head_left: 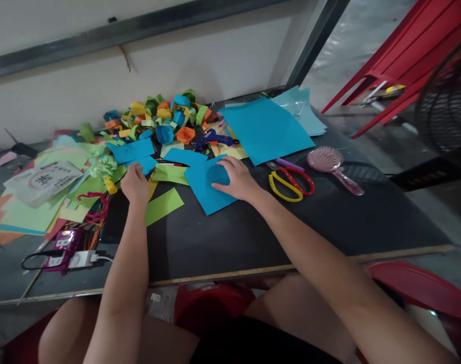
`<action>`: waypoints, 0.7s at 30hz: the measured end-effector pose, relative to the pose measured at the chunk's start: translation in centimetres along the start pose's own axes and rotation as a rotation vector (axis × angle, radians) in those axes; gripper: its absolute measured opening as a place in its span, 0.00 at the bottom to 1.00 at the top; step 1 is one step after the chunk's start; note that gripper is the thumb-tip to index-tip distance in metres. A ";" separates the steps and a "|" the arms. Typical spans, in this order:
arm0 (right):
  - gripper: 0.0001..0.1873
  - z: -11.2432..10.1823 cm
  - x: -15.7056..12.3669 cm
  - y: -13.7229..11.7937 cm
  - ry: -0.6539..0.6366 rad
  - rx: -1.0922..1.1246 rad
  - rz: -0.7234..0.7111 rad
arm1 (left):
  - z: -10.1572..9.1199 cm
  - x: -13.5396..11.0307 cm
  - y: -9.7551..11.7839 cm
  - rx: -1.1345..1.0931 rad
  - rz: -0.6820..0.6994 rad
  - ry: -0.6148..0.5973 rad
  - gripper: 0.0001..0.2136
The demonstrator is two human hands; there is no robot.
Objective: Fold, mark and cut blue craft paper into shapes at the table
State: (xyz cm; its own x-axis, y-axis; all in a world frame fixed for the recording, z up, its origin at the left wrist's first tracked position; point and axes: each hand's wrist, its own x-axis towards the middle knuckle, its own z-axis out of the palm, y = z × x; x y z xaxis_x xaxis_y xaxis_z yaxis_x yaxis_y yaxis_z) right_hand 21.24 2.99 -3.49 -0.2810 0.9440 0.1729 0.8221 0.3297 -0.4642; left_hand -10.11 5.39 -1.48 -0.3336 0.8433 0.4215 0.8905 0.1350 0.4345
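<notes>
My left hand (135,183) is curled closed at the near edge of small blue paper pieces (133,150); what its fingers hold, if anything, is hidden. My right hand (236,178) rests over a blue paper sheet (209,194), its thumb and fingers apart. Between the hands lie a curved blue paper strip (184,156) and green paper pieces (165,206). Just right of my right hand are scissors (287,186) with a yellow and a red handle loop. A dark blue glue gun (217,138) lies beyond the hands.
Folded colourful paper shapes (164,116) are heaped against the wall. A large blue sheet (270,126) and a pink hairbrush (331,164) lie right. Left are stacked papers (33,212), a yellow-capped bottle (110,185) and a purple power socket (65,247). A fan (448,101) stands far right.
</notes>
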 end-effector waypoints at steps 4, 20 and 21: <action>0.34 -0.4 -0.2 -0.3 -0.039 0.014 0.014 | -0.3 0.4 -0.6 -0.216 -0.025 0.170 0.15; 0.36 -0.1 0.3 0.0 0.135 0.133 0.226 | -0.4 -4.5 5.4 -0.178 0.794 -0.769 0.57; 0.34 0.0 0.3 -0.2 0.137 0.167 0.216 | -0.1 -4.7 5.5 -0.164 0.793 -0.785 0.59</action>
State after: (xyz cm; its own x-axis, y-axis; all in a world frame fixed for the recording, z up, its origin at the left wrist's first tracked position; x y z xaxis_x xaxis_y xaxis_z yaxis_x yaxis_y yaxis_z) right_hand 20.94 3.15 -3.37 -0.0302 0.9858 0.1650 0.7594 0.1299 -0.6376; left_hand -3.66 2.12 -1.00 0.6468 0.7619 0.0333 0.6935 -0.6058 0.3900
